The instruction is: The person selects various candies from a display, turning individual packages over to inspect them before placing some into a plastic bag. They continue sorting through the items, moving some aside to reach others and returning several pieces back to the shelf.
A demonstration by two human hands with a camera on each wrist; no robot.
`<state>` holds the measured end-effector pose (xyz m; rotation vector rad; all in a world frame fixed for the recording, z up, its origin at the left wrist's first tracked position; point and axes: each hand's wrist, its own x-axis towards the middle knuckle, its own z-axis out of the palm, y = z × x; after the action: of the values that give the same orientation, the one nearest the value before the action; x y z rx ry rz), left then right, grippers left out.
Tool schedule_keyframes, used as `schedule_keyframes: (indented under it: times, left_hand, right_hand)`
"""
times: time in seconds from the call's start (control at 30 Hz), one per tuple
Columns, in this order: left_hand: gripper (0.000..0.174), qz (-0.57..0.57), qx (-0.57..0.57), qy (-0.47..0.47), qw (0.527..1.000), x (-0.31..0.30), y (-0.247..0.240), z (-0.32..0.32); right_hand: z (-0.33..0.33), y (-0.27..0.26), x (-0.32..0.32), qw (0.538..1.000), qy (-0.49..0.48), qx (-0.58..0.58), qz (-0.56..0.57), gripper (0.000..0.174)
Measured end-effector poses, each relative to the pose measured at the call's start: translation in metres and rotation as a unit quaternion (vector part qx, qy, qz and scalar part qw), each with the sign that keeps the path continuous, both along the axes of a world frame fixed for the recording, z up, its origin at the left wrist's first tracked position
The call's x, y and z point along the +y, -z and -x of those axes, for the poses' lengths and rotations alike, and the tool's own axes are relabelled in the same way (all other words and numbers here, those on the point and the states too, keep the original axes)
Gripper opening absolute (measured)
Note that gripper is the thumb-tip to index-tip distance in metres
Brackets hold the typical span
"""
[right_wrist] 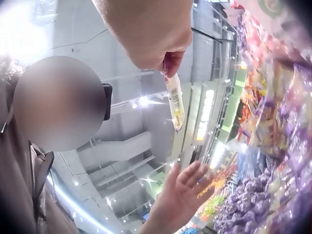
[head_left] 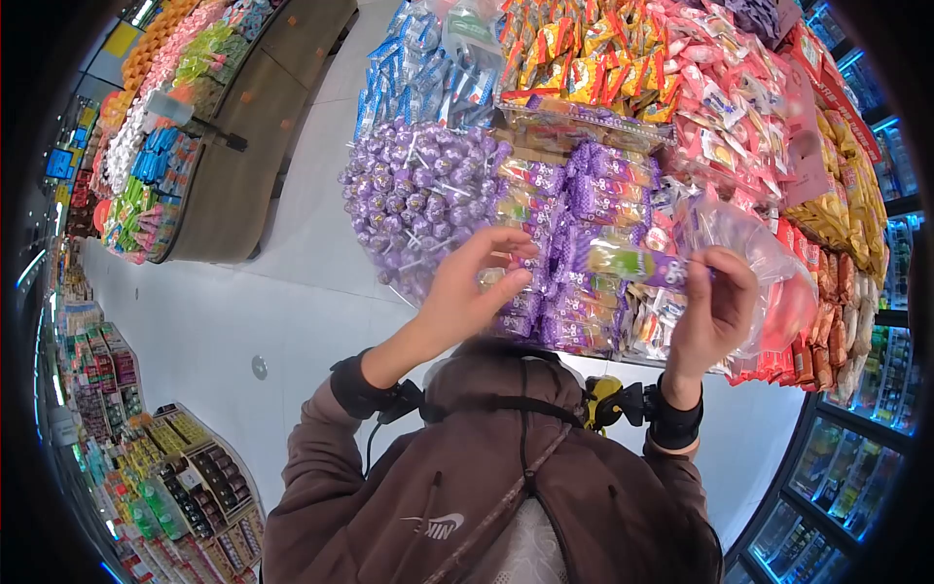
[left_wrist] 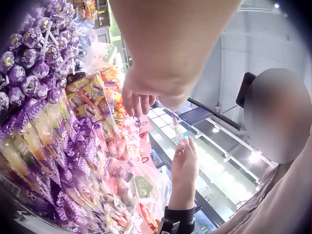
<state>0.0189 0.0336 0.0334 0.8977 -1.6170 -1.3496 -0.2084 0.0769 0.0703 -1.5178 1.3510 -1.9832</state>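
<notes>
My right hand (head_left: 715, 316) pinches one end of a purple-wrapped candy packet (head_left: 628, 261) between thumb and fingers. The packet lies sideways over the display in the head view, its clear middle showing yellow and green. From the right wrist, the barcode side of the packet (right_wrist: 174, 100) shows. My left hand (head_left: 477, 287) is raised near the packet's free end, fingers loosely bent and apart from the thumb, holding nothing. Beneath both hands lie rows of similar purple packets (head_left: 584, 311). A clear plastic bag (head_left: 773, 248) sits right beside my right hand.
Purple-wrapped lollipops (head_left: 418, 190) are heaped left of the packets. Behind are blue-wrapped sweets (head_left: 409, 58), orange and yellow packets (head_left: 584, 49) and pink ones (head_left: 725, 97). Another candy stand (head_left: 219, 165) is across the aisle floor (head_left: 302, 224). Lit shelves (head_left: 856, 457) line the right.
</notes>
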Motion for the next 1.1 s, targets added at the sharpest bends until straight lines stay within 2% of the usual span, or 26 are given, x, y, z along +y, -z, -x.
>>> schedule_keyframes:
  times: [0.13,0.23,0.33,0.43,0.53,0.7,0.87,0.97,1.1]
  left_hand:
    - [0.031,-0.116,0.134,0.055,0.983,0.003,-0.003,0.005]
    - [0.029,-0.134,0.121,0.096,0.979,0.003,0.002,0.003]
    - [0.038,-0.152,0.109,0.119,0.975,0.004,0.004,0.002]
    - [0.028,-0.199,0.152,0.117,0.961,0.008,0.004,0.005]
    - [0.029,-0.228,0.140,0.104,0.958,0.011,0.012,0.009]
    - [0.025,-0.196,0.091,0.066,0.974,0.008,0.003,0.008]
    - [0.023,-0.184,0.104,0.034,0.977,0.001,-0.008,0.009]
    - [0.020,-0.106,0.103,0.007,0.989,-0.004,-0.008,0.012]
    - [0.023,-0.120,0.111,-0.002,0.987,-0.013,-0.014,0.014]
  right_hand:
    - [-0.017,0.016,-0.002,0.993,-0.077,-0.067,-0.053,0.017]
    - [-0.027,0.019,0.001,0.987,-0.098,-0.088,-0.090,0.016]
    - [-0.027,0.026,0.003,0.985,-0.108,-0.090,-0.102,0.017]
    - [-0.028,0.031,0.003,0.985,-0.114,-0.086,-0.096,0.018]
    - [-0.031,0.034,0.004,0.984,-0.117,-0.090,-0.102,0.018]
    - [-0.025,0.041,0.001,0.983,-0.132,-0.047,-0.121,0.023]
    - [-0.023,0.040,0.007,0.962,-0.175,-0.096,-0.187,0.028]
    - [-0.025,0.043,0.008,0.955,-0.196,-0.116,-0.191,0.029]
    - [-0.030,0.041,0.009,0.952,-0.196,-0.119,-0.204,0.031]
